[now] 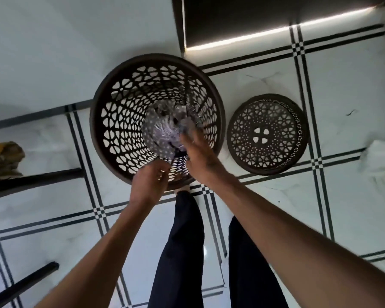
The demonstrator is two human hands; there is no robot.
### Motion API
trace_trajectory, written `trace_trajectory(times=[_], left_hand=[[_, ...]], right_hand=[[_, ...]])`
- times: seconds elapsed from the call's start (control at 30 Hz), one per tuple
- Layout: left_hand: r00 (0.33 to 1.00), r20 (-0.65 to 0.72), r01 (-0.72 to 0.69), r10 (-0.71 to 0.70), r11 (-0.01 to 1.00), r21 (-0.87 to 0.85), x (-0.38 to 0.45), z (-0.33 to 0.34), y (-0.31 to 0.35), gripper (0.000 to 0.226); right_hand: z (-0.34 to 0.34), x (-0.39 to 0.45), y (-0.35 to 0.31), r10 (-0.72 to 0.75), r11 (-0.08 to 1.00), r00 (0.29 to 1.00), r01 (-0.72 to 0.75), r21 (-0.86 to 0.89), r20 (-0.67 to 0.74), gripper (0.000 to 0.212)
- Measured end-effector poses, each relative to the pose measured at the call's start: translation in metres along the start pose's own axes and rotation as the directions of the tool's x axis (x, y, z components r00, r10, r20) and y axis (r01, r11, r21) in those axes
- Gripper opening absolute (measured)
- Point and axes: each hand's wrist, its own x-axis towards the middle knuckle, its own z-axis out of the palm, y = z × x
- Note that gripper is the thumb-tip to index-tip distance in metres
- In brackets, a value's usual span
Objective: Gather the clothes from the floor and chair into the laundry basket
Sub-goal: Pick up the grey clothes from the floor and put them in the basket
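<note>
At frame centre we reach both hands over the laundry basket (pixel 111 121), where a patterned garment (pixel 162 130) lies. Our left hand (pixel 148 183) has loosely curled fingers holding nothing; our right hand (pixel 200 154) spreads its fingers, touching the cloth. Right of it lies the lid (pixel 267 134); a white cloth (pixel 380 158) sits at the right edge, a yellow-brown garment (pixel 2 158) at the left.

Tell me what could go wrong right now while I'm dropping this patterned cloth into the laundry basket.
1. The basket lid lies on the floor beside the laundry basket; you might step on it.
2. The white garment at the right edge and the yellow-brown clothes on the left could be missed.
3. The patterned cloth could snag on the lattice wall.
</note>
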Motion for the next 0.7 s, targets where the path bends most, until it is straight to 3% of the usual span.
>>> trace_trajectory(times=[0.07,0.13,0.23,0.37,0.47,0.6,0.7], left_hand=[[1.0,-0.003,-0.021,0.021,1.0,-0.001,0.002,-0.007,0.007,0.02],[0.998,0.011,-0.069,0.069,0.998,0.008,0.003,-0.01,0.023,0.023],[0.99,0.008,-0.142,0.141,0.986,0.093,0.002,-0.003,0.054,0.022],[0.966,0.136,-0.246,0.22,0.945,0.216,-0.01,0.051,0.126,0.021],[0.927,0.275,-0.303,0.257,0.943,0.139,-0.034,0.113,0.194,0.031],[0.879,0.37,-0.346,0.302,0.936,0.058,-0.068,0.208,0.291,0.022],[0.844,0.399,-0.39,0.358,0.921,-0.002,-0.093,0.278,0.361,0.021]], right_hand=[[0.0,-0.009,0.008,0.008,0.997,0.996,-0.001,-0.077,0.093,0.063],[-0.008,-0.025,0.016,-0.009,0.999,0.999,0.007,-0.034,-0.047,0.047],[-0.021,-0.06,0.04,0.153,0.977,0.952,-0.106,0.184,-0.264,0.034],[-0.04,-0.147,0.114,0.435,0.861,0.813,-0.251,0.442,-0.387,0.034],[-0.065,-0.225,0.177,0.637,0.727,0.658,-0.341,0.595,-0.401,0.037],[-0.112,-0.313,0.261,0.817,0.547,0.453,-0.413,0.728,-0.357,0.041],[-0.161,-0.361,0.322,0.838,0.522,0.417,-0.429,0.737,-0.351,0.043]])
